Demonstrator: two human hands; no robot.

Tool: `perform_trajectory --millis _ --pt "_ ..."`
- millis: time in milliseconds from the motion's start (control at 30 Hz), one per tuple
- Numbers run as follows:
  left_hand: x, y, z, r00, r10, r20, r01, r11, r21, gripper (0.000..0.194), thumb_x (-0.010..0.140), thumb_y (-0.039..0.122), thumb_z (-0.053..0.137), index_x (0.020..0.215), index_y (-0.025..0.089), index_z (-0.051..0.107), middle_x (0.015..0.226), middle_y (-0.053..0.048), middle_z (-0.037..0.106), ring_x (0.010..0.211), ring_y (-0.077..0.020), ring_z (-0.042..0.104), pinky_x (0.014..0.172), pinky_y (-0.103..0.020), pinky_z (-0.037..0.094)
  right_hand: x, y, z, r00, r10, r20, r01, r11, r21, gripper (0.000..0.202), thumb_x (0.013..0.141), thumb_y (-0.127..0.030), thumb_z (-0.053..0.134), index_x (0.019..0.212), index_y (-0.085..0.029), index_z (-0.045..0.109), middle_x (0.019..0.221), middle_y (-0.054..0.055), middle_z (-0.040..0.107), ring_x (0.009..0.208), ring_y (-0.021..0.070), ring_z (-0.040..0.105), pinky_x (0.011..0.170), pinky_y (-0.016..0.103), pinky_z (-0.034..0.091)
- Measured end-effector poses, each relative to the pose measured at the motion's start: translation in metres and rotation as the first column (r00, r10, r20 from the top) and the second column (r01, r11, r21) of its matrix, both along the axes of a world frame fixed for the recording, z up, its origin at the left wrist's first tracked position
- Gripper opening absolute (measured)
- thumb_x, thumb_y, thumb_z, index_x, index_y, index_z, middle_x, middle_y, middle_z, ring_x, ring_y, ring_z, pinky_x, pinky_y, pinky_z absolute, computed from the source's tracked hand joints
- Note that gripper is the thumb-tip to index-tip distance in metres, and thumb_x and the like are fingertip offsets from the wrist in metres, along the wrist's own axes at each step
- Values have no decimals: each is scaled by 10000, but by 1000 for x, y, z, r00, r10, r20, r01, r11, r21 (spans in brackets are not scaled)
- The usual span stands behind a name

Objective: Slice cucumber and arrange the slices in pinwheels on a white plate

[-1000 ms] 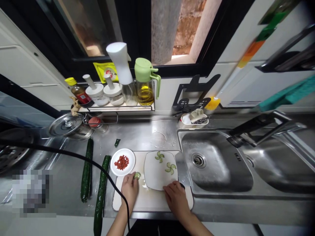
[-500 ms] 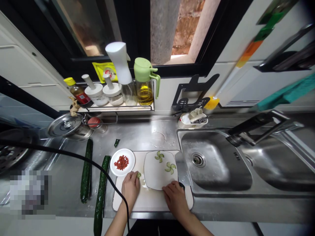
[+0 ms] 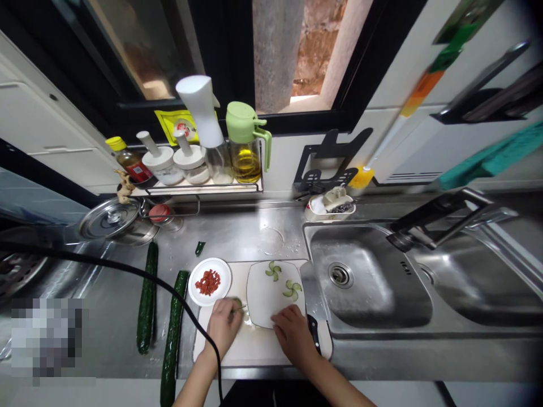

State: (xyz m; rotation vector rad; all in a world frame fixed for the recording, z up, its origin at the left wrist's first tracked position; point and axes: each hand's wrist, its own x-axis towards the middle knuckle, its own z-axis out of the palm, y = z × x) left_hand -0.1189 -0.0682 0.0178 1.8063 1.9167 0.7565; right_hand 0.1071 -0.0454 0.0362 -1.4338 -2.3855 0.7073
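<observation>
My left hand is closed around a piece of cucumber, over the left part of the white cutting board. A square white plate lies on the board. Two pinwheels of thin cucumber slices decorate it, one near the top and one at the right. My right hand is over the plate's lower right edge, fingers loosely bent with no object visible in them. Beside it lies a knife, its black handle partly behind the hand.
A round white plate of chopped red pieces stands left of my left hand. Two long cucumbers lie further left. A black cable crosses in front of my left arm. The sink is at the right.
My right hand has shifted left, further over the plate's edge, uncovering more of the knife handle. The cucumber piece in my left hand has turned slightly. The whole view has moved a little.
</observation>
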Motion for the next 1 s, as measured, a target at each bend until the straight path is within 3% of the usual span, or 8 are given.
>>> perform_trajectory --millis 167,300,500,600,700,800,900,1000 --pt "15 7 23 991 -86 104 89 996 -16 94 780 140 519 773 211 581 770 -26 627 815 -190 574 745 -318 467 -23 17 12 991 87 -98 -85 996 23 349 791 -112 540 1115 -211 627 1086 62 632 1059 217 484 930 375 375" --pt "30 17 37 975 -126 185 141 987 -72 95 762 145 521 751 208 590 760 -27 613 806 -180 571 730 -299 459 -33 29 21 988 114 -107 -120 992 -47 198 810 -121 546 946 -197 668 901 24 662 957 201 505 880 328 386" --pt "47 25 39 904 59 423 45 971 -233 90 750 241 531 771 201 608 723 1 605 674 -134 532 620 -248 413 -21 37 26 991 55 -118 -64 996 -69 149 842 -128 553 843 -209 678 773 5 654 837 177 512 783 289 386" --pt "54 30 35 722 313 617 -1 892 -451 212 786 382 527 764 178 580 666 10 589 585 -103 509 536 -212 369 -13 38 27 977 36 -212 -43 999 -28 148 841 -134 560 819 -208 687 771 16 647 826 182 512 793 306 388" --pt "61 36 31 462 632 622 84 667 -740 380 776 536 549 813 158 558 593 20 565 462 -68 458 439 -177 270 -8 38 29 958 0 -288 -5 1000 -19 146 821 -140 581 798 -218 702 759 27 627 810 187 515 783 325 396" --pt "63 42 28 260 788 558 291 487 -824 411 765 534 604 885 142 561 579 14 574 443 -59 479 414 -150 254 -5 37 32 941 -63 -332 39 996 -80 140 804 -164 601 804 -240 718 750 32 618 804 194 525 750 328 404" --pt "64 45 25 111 843 526 440 433 -787 291 809 412 606 875 131 569 598 -3 595 477 -62 527 419 -134 291 -2 35 35 912 -141 -385 76 981 -178 132 784 -181 615 808 -249 725 748 27 641 807 196 547 763 338 405" --pt "65 46 24 -40 855 517 523 459 -718 251 844 367 569 886 120 587 634 -25 620 550 -92 592 453 -147 353 0 34 34 861 -277 -426 138 934 -329 118 775 -233 615 812 -248 726 774 22 673 802 194 571 771 335 411"
